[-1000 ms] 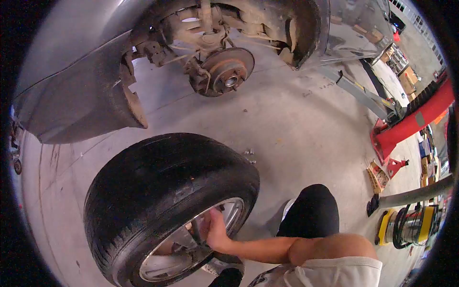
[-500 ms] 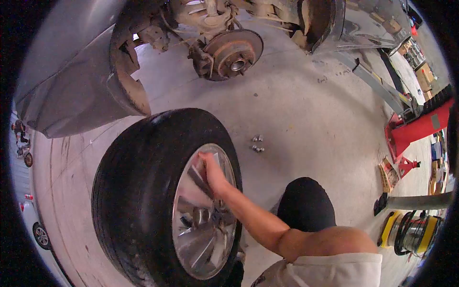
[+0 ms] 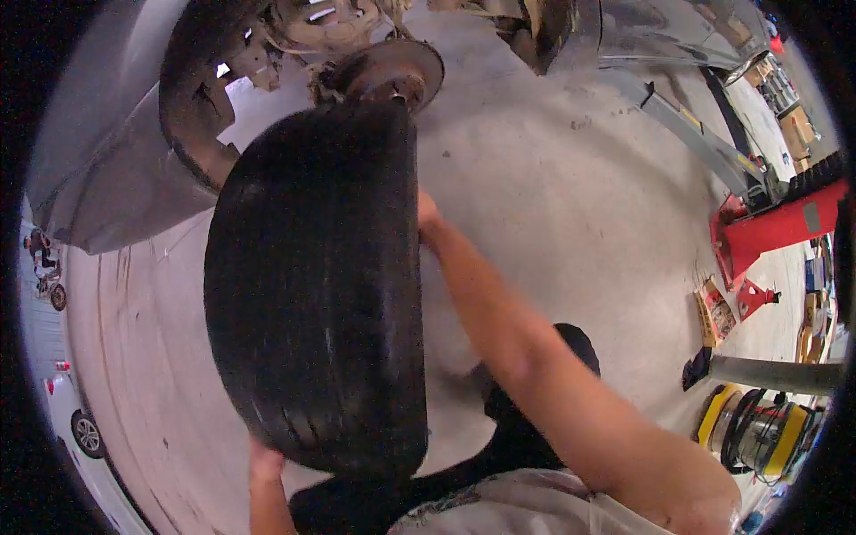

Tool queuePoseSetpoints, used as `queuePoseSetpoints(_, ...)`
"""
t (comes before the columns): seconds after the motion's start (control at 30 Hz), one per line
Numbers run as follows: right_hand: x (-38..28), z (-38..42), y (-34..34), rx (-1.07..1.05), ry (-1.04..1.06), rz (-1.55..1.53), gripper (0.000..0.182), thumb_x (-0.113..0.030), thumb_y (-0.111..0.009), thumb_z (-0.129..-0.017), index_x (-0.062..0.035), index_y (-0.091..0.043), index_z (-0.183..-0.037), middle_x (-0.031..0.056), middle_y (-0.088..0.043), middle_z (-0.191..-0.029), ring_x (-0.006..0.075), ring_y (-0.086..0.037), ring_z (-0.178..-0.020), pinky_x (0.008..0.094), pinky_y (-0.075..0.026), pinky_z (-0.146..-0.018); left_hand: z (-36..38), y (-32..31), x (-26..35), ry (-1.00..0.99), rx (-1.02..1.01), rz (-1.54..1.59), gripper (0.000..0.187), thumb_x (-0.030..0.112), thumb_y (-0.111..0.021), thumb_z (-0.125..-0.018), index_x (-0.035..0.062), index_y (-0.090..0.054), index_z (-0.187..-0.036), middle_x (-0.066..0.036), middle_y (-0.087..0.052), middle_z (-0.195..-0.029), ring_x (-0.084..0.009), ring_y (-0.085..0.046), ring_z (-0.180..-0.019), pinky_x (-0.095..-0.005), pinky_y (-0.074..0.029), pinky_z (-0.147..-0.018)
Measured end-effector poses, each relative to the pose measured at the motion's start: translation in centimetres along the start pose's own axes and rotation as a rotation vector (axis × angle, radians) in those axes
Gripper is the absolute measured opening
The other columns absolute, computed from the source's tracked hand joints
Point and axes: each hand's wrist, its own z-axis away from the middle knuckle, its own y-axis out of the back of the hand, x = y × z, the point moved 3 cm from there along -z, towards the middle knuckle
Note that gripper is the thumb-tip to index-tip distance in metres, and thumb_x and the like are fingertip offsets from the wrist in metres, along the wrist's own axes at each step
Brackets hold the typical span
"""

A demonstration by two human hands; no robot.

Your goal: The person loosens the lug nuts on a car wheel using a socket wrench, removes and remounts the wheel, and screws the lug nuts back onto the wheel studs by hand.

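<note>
A large black tire (image 3: 316, 285) stands upright in front of me, its tread facing me. My right hand (image 3: 429, 217) reaches to its right side near the upper part; the fingers are hidden by the tire's edge. Low on the left, my left hand (image 3: 267, 461) is against the tire's underside, its fingers mostly out of sight behind the rubber. Just past the tire's top is the rusty brake disc (image 3: 397, 73) of the raised car. The wheel's rim face is turned out of view.
The dented grey car body (image 3: 116, 169) is at the upper left. On the right are a lift arm (image 3: 700, 138), a red lift base (image 3: 776, 232), a red stand (image 3: 756, 299), a cardboard tray (image 3: 715, 312) and a yellow-black reel (image 3: 756, 432). A distant person (image 3: 37, 250) is far left.
The wheel has turned so its tread faces me and has moved up toward the brake disc. My right hand has moved up from the rim spokes; my left hand has come into view.
</note>
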Motion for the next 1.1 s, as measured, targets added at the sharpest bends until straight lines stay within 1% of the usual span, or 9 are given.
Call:
queuePoseSetpoints(0.03,1.4,-2.4,1.0,-0.044,-0.066,-0.089,0.057,-0.048,-0.032,-0.104,-0.0032,-0.062,-0.122,0.0186,-0.067,-0.111,0.0336,-0.064,-0.1,0.0468,-0.047,-0.091,-0.3,-1.0,1.8,-0.039,-0.126,-0.037,0.107,0.05,-0.09,-0.072,0.0007,-0.037,-0.152,-0.01,-0.053,-0.145,-0.0257,-0.052,-0.132,-0.0412,-0.044,-0.11)
queuePoseSetpoints(0.1,3.7,-6.4,2.7,-0.095,-0.147,-0.217,0.049,-0.041,-0.033,-0.105,-0.0042,-0.063,-0.117,0.0165,-0.068,-0.104,0.0351,-0.066,-0.095,0.0481,-0.05,-0.085,-0.7,-4.0,5.3,-0.088,-0.257,-0.078,0.121,0.054,-0.096,-0.061,-0.0001,-0.036,-0.152,-0.011,-0.054,-0.145,-0.0261,-0.054,-0.13,-0.0411,-0.044,-0.11)
queuePoseSetpoints(0.17,4.5,-7.8,3.2,-0.171,-0.062,-0.237,0.048,-0.041,-0.033,-0.105,-0.0046,-0.064,-0.114,0.0158,-0.068,-0.104,0.0336,-0.067,-0.092,0.0475,-0.052,-0.084,-0.9,-6.2,7.4,-0.027,-0.224,-0.114,0.137,0.057,-0.101,-0.043,-0.0011,-0.037,-0.15,-0.011,-0.056,-0.143,-0.0262,-0.056,-0.128,-0.0408,-0.046,-0.108)
queuePoseSetpoints(0.33,5.1,-6.6,3.7,-0.173,0.006,-0.313,0.051,-0.042,-0.031,-0.106,-0.0063,-0.065,-0.119,0.0149,-0.069,-0.105,0.0298,-0.068,-0.092,0.0449,-0.053,-0.085,-0.8,-5.6,7.1,-0.058,-0.324,-0.312,0.139,0.052,-0.102,-0.041,-0.0028,-0.036,-0.15,-0.01,-0.056,-0.141,-0.0255,-0.056,-0.129,-0.0406,-0.045,-0.109)
queuePoseSetpoints(0.43,3.5,-1.2,4.3,-0.393,0.028,-0.635,0.052,-0.039,-0.027,-0.106,-0.0085,-0.06,-0.132,0.0139,-0.068,-0.119,0.0325,-0.066,-0.104,0.0478,-0.052,-0.094,-0.1,-6.3,6.6,-0.033,-0.306,-0.102,0.137,0.048,-0.104,-0.042,-0.0029,-0.036,-0.15,-0.01,-0.054,-0.143,-0.0256,-0.054,-0.131,-0.0406,-0.043,-0.11)
queuePoseSetpoints(0.63,2.0,6.6,8.3,-0.254,-0.049,-0.687,0.052,-0.039,-0.026,-0.106,-0.0095,-0.058,-0.134,0.0135,-0.066,-0.123,0.0333,-0.064,-0.108,0.0497,-0.051,-0.096,-0.1,-10.9,9.0,-0.154,-0.375,-0.036,0.133,0.037,-0.103,-0.045,-0.003,-0.033,-0.151,-0.012,-0.049,-0.147,-0.0268,-0.049,-0.134,-0.0397,-0.038,-0.114)
queuePoseSetpoints(0.73,2.2,9.2,11.1,-0.156,-0.049,-0.687,0.053,-0.039,-0.025,-0.105,-0.01,-0.057,-0.135,0.0133,-0.065,-0.125,0.0337,-0.063,-0.109,0.0506,-0.05,-0.097,-0.9,-13.7,11.4,-0.254,-0.394,-0.029,0.13,0.038,-0.102,-0.047,-0.0025,-0.035,-0.15,-0.013,-0.049,-0.146,-0.0269,-0.049,-0.134,-0.0386,-0.035,-0.115)
queuePoseSetpoints(0.93,2.1,12.3,16.4,-0.011,-0.032,-0.683,0.053,-0.04,-0.024,-0.105,-0.011,-0.056,-0.137,0.013,-0.063,-0.129,0.0345,-0.062,-0.113,0.0525,-0.049,-0.099,-1.3,-22.1,17.0,-0.228,-0.502,-0.414,0.115,0.045,-0.097,-0.058,-0.0037,-0.04,-0.145,-0.019,-0.052,-0.141,-0.0298,-0.05,-0.132,-0.0392,-0.035,-0.115)
queuePoseSetpoints(1.1,1.7,12.3,18.6,0.048,-0.01,-0.707,0.054,-0.04,-0.024,-0.105,-0.0119,-0.054,-0.139,0.0126,-0.061,-0.132,0.0352,-0.061,-0.116,0.054,-0.048,-0.1,-3.1,-28.5,20.4,-0.379,-0.703,-0.723,0.109,0.063,-0.084,-0.07,-0.0062,-0.043,-0.144,-0.026,-0.053,-0.14,-0.0333,-0.051,-0.133,-0.0403,-0.038,-0.114)
